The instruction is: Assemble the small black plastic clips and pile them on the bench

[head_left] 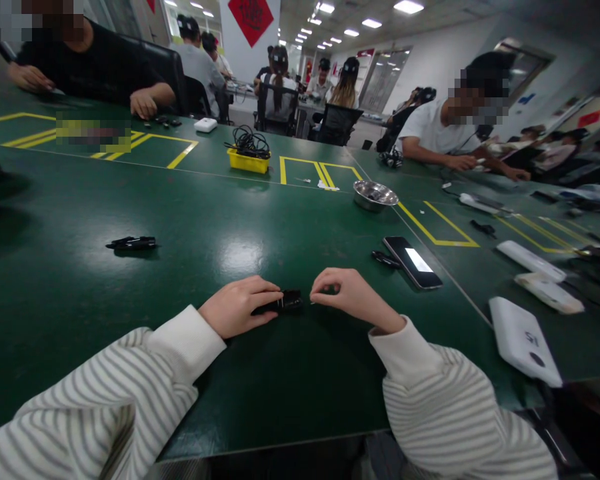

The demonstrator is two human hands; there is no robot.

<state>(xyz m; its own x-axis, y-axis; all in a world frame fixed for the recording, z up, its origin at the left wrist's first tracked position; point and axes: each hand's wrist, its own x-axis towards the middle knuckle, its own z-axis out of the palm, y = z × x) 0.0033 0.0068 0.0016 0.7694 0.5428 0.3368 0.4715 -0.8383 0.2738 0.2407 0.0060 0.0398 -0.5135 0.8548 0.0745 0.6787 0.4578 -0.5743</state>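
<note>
My left hand (pixel 245 303) rests on the green table with its fingers closed around a small glossy black object (pixel 293 300). That object lies on the tabletop and carries thin pale marks; its kind is not plain. Just to the right, my right hand (pixel 347 293) is in a pinch, thumb against forefinger, a short gap from the black object. A tiny pale bit shows at its fingertips, too small to name. Farther left lies another slim black object (pixel 133 243). A phone (pixel 414 262) with a lit screen lies to the right, beside a further small black piece (pixel 386 259).
A metal bowl (pixel 375 195) with dark items stands beyond the phone. Farther back is a yellow tray (pixel 249 161) of black cables. White devices (pixel 525 340) lie at the right edge. Co-workers sit across the table, one with a hand (pixel 144 103) on it.
</note>
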